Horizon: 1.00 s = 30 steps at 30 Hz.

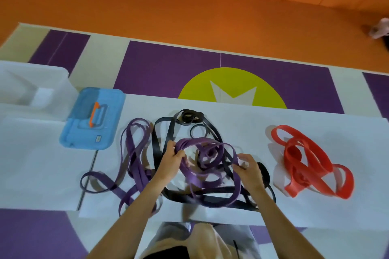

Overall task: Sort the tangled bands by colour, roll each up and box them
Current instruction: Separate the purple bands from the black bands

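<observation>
Left of red bands (311, 162): left hand (171, 159) clutching purple bands (195, 181), right hand (249, 165) seemingly pinching a loop; could cinch black bands (156, 149) if tugged.

Two hands are in view: the left hand (170, 161) and the right hand (249, 167). The bands come in three colours. The purple bands (195, 177) and black bands (156, 149) make one tangle in and around the fingers, so neither can be counted. One black coil (186, 116) lies just beyond the fingertips. The red bands (303, 162) form one separate heap right of the right fingers, number unclear. Left of the left fingers are one clear box (31, 88) and one blue lid (84, 132) with one orange handle (94, 114).
</observation>
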### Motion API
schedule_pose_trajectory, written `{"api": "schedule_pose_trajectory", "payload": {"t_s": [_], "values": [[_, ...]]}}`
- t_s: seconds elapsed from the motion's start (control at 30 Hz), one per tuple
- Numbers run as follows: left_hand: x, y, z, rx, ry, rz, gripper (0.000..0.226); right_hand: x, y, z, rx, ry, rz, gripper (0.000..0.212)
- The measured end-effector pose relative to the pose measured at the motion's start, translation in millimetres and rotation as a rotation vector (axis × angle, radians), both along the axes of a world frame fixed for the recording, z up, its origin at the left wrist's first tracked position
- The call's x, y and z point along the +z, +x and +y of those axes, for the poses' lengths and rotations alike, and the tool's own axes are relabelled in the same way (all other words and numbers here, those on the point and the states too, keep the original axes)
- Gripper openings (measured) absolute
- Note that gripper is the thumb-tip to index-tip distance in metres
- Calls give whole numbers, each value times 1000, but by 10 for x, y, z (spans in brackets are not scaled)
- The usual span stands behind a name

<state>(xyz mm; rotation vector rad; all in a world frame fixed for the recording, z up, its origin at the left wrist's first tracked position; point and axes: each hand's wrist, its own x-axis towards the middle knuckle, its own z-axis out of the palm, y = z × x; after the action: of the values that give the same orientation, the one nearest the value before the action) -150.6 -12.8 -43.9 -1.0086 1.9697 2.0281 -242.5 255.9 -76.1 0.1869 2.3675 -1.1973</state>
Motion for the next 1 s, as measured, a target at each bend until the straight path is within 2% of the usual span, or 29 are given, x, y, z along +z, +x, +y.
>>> {"api": "schedule_pose_trajectory", "payload": {"t_s": [0.1, 0.17, 0.27, 0.43, 0.53, 0.63, 0.87, 1.0], "values": [[263, 87, -53, -14, 1, 46, 22, -122, -51, -133, 182, -98, -51, 79], [483, 133, -97, -39, -42, 77, 25, -145, -76, -249, 282, -88, -54, 82], [791, 199, -194, -36, -97, 172, 16, -86, -74, -404, 386, -38, -58, 75], [1285, 260, -389, 79, -125, 294, 15, -135, -1, -398, 590, -15, -152, 70], [1563, 317, -495, 113, -209, 353, 9, -170, 68, -390, 655, 57, -156, 53], [1764, 412, -624, 103, -365, 353, 16, -254, 84, -397, 680, 177, -58, 30], [2164, 769, -990, 218, -674, 376, 20, -398, 90, -438, 729, 270, 8, 33], [2276, 942, -1085, 368, -754, 414, 17, -411, 165, -393, 727, 266, 5, 22]]}}
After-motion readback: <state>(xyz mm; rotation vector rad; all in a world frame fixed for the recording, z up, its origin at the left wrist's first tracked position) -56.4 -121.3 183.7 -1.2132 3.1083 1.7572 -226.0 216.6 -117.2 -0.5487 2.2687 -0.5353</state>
